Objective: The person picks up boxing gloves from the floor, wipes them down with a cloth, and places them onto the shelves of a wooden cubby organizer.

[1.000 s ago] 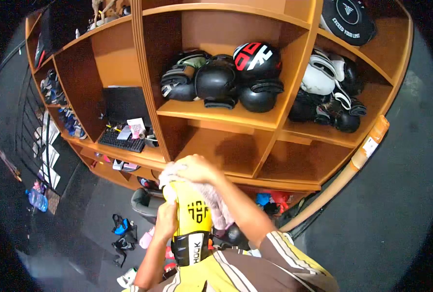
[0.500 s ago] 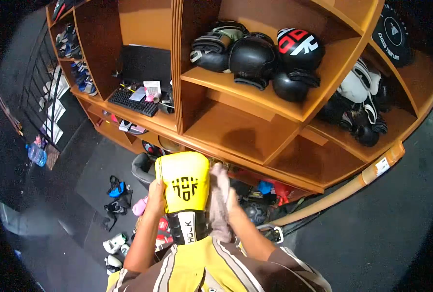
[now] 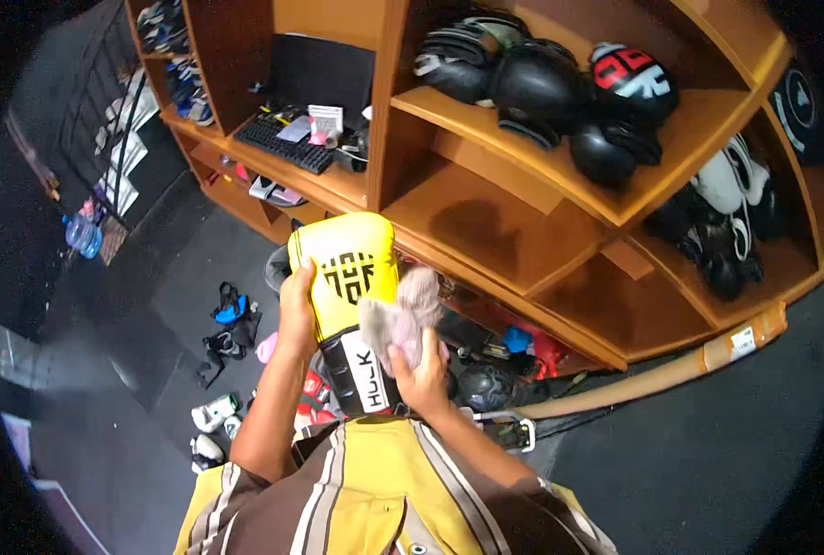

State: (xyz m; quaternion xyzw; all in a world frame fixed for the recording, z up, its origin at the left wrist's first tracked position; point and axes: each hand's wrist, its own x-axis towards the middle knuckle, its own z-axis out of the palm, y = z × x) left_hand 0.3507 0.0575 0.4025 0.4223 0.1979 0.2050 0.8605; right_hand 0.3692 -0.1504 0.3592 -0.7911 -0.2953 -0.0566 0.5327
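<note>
A yellow boxing glove (image 3: 338, 254) with a black cuff and a white label stands upright in front of my chest. Along its left edge, my left hand (image 3: 298, 301) grips it, the thumb on the near face and the other fingers hidden behind. My right hand (image 3: 422, 376) is closed around a crumpled greyish-pink cloth (image 3: 418, 298). Part of that cloth lies over the right side of the glove, just above the label, and covers some of the black logo.
Black boxing gloves (image 3: 539, 83) fill an upper compartment of the wooden shelf (image 3: 486, 231) ahead. A keyboard (image 3: 287, 143) and a monitor (image 3: 322, 79) stand at its left. A long cardboard tube (image 3: 634, 382) lies to the right. Shoes and gear (image 3: 231, 324) litter the floor at left.
My right hand has brought the cloth from beside the glove onto its front. The glove now sits higher in view and tilts slightly left. The view has shifted too.
</note>
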